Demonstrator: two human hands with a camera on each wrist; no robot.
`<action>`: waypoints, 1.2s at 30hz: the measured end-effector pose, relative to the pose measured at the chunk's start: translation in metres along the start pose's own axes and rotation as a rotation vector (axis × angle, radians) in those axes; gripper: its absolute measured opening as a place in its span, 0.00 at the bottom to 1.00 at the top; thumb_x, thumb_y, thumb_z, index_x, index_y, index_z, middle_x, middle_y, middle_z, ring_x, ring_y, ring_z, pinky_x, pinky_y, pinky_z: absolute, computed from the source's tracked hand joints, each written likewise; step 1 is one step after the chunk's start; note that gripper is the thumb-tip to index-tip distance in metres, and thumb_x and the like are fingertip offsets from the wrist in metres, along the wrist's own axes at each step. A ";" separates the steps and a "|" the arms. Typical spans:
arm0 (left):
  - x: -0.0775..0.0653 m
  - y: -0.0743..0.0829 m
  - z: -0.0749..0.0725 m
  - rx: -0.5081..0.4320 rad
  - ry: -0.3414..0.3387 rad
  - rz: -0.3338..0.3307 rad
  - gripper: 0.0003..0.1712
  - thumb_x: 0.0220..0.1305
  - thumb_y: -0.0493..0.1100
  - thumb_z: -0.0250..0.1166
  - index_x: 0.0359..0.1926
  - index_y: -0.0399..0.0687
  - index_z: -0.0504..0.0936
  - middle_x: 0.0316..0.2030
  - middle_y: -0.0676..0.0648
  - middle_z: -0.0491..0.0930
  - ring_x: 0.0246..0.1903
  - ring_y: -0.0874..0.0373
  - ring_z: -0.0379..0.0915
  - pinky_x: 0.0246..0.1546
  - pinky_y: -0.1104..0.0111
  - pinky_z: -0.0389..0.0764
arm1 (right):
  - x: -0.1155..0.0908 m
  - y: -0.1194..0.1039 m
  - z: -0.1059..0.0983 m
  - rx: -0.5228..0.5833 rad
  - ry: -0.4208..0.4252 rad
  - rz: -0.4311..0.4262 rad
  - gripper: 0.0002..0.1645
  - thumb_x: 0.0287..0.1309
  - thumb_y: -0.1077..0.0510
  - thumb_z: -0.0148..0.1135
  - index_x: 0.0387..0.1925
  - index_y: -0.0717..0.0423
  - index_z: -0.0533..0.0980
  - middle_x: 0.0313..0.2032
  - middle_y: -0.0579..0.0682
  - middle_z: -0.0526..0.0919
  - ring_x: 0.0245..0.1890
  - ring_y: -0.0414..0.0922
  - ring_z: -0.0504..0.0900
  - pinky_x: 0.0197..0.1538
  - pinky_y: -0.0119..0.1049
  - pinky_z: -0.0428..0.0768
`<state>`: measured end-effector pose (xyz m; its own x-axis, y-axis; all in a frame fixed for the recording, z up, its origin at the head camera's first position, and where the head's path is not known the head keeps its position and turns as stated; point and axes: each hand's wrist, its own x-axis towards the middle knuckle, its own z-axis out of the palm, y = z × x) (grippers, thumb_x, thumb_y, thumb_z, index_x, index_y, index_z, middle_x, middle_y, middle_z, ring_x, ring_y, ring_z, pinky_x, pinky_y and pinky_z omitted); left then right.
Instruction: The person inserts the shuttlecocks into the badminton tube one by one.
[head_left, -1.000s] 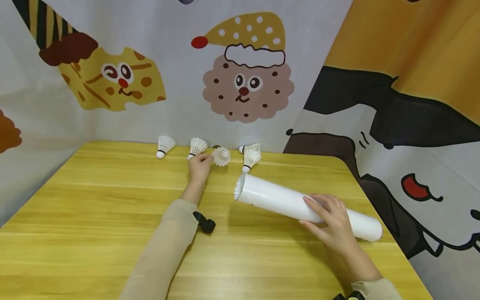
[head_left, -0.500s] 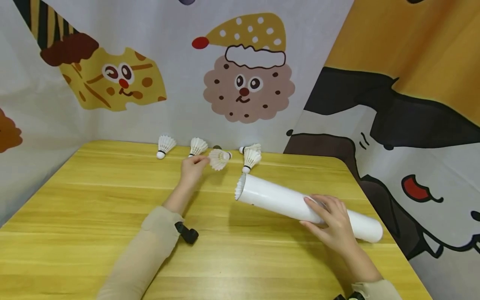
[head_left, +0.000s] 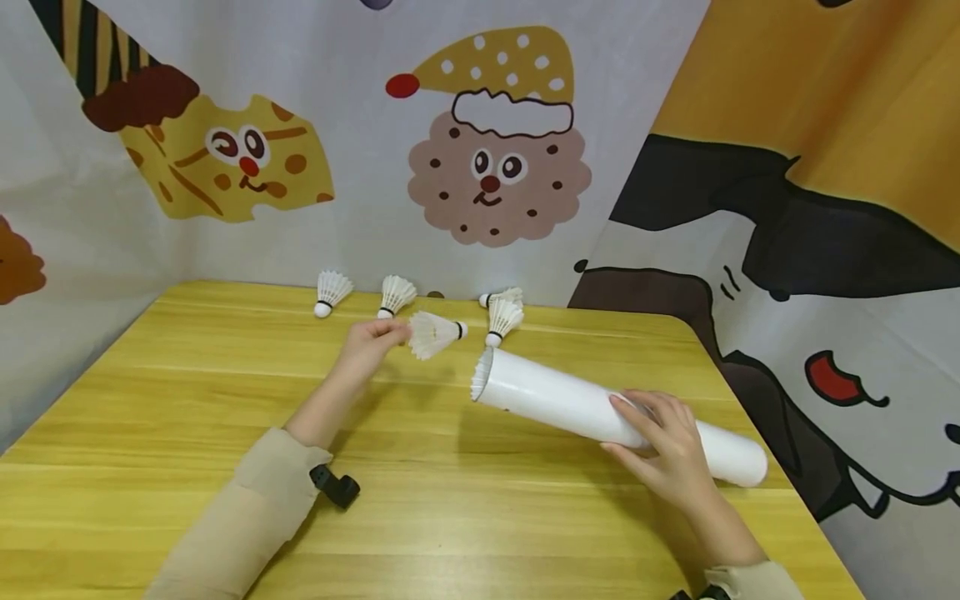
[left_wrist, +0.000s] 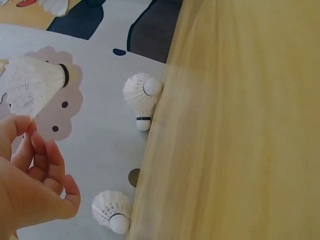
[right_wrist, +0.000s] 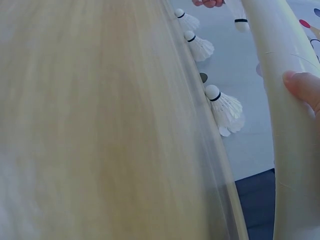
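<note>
White tube gripped by R hand, most of which is cut off in R-wrist view; white feathers at mouth, rest inside unseen. L hand pinches shuttlecock by skirt, nr tube mouth. Rear birdie pt. hidden by front birdie.

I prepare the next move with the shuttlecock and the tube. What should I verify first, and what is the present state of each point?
1. Left hand pinches the held shuttlecock by its feather end: ok.
2. Cork points away from that hand: ok.
3. Right hand grips the white tube: ok.
4. No cap covers the tube's near-cork end: ok.
5. Cork meets that opening: not ok; they are apart.
6. Space inside: cannot tell; feather tips show at the opening.
</note>
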<state>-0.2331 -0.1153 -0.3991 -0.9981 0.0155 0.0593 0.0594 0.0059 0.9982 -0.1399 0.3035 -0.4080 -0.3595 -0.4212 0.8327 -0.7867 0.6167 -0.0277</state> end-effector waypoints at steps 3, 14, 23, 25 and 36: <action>-0.005 0.002 -0.001 0.008 -0.040 0.009 0.10 0.64 0.41 0.64 0.36 0.36 0.83 0.39 0.50 0.79 0.46 0.53 0.69 0.57 0.52 0.64 | 0.000 0.000 -0.001 0.001 0.000 0.000 0.33 0.56 0.35 0.63 0.47 0.59 0.82 0.44 0.62 0.80 0.42 0.61 0.74 0.56 0.38 0.61; -0.023 0.010 0.001 0.035 -0.250 0.034 0.11 0.65 0.39 0.61 0.39 0.33 0.82 0.35 0.50 0.81 0.44 0.53 0.72 0.58 0.49 0.63 | 0.000 0.001 0.000 0.006 0.002 -0.006 0.33 0.55 0.35 0.63 0.47 0.59 0.82 0.44 0.62 0.80 0.43 0.61 0.74 0.56 0.38 0.61; -0.032 0.011 -0.011 0.042 -0.254 0.024 0.09 0.66 0.40 0.61 0.38 0.37 0.82 0.37 0.51 0.80 0.44 0.54 0.72 0.58 0.47 0.62 | 0.002 -0.002 0.000 0.013 0.011 -0.018 0.33 0.56 0.35 0.63 0.46 0.60 0.82 0.43 0.63 0.80 0.42 0.61 0.74 0.55 0.37 0.61; -0.034 0.011 -0.013 0.041 -0.258 0.019 0.07 0.66 0.39 0.61 0.36 0.39 0.83 0.37 0.51 0.80 0.44 0.55 0.72 0.57 0.50 0.63 | 0.002 -0.002 0.000 0.014 0.008 -0.020 0.33 0.56 0.35 0.62 0.47 0.60 0.82 0.43 0.63 0.80 0.42 0.61 0.74 0.55 0.37 0.61; -0.042 0.012 -0.007 0.022 -0.314 0.006 0.04 0.64 0.39 0.62 0.36 0.46 0.84 0.39 0.51 0.80 0.46 0.53 0.73 0.57 0.52 0.63 | 0.003 -0.005 0.001 0.031 -0.007 -0.020 0.33 0.56 0.35 0.62 0.47 0.60 0.82 0.44 0.62 0.80 0.43 0.59 0.74 0.56 0.37 0.61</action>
<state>-0.1905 -0.1233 -0.3899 -0.9444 0.3238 0.0567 0.0690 0.0266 0.9973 -0.1373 0.2980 -0.4059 -0.3467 -0.4379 0.8295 -0.8092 0.5869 -0.0284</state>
